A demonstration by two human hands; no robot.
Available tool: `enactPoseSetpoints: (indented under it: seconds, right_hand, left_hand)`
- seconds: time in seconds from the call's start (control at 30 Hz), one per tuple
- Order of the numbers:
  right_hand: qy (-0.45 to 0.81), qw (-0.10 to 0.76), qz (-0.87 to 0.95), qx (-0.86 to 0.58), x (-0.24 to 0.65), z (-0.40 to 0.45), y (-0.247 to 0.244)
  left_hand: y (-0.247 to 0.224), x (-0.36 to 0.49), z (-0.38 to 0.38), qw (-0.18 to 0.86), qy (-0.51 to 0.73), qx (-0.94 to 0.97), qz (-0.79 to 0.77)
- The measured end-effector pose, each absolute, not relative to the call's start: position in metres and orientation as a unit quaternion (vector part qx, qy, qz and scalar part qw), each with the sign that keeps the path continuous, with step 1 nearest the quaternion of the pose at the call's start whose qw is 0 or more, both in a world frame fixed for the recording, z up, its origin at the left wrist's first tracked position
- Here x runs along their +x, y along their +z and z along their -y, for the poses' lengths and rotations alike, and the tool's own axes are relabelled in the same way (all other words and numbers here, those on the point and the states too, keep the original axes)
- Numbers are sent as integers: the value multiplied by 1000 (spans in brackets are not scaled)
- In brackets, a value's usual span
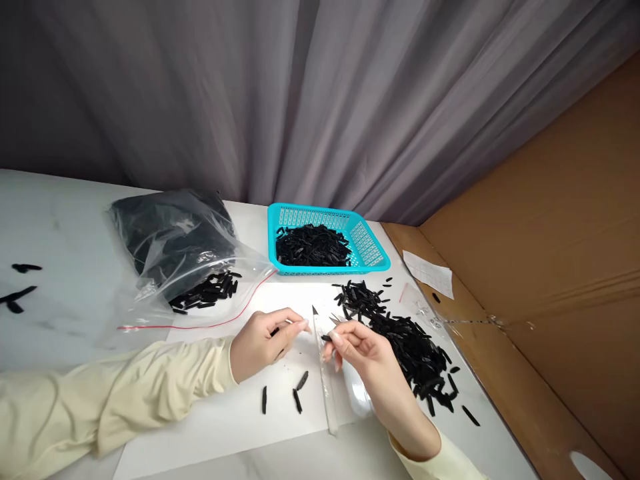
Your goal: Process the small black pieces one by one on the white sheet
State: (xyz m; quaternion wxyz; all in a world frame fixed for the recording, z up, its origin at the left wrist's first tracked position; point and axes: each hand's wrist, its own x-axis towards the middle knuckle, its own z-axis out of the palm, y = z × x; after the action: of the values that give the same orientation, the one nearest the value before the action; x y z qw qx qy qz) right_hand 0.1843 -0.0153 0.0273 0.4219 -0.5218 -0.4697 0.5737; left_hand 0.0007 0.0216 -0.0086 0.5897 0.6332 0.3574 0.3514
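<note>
My left hand [270,339] is closed in a pinch over the white paper [210,427]. A dark bit shows between its fingers, but I cannot make out what the fingertips hold. Just to the right, my right hand [357,350] grips a small black strip [326,338] between thumb and fingers. Thin pointed metal tips [335,319], perhaps of tweezers, stick out above that hand. Between both hands lies a slim craft knife [326,393] with a dark pointed blade, partly behind the right fingers. Several loose black strips [265,400] rest on the paper below the left hand.
A turquoise basket [330,270] with many black strips stands at the back. At back left lies a clear zip bag [175,233] of black strips. A heap of strips [415,353] spreads on the right, beside a cardboard wall [560,253] and a paper slip [429,273].
</note>
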Motion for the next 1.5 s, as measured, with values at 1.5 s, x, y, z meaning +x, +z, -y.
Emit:
enactPoseSetpoints:
  seconds: [1.5]
  right_hand:
    - [740,405,327,-427,174,23,24]
  left_hand:
    - [-8,-3,-19,395,421,773,-263]
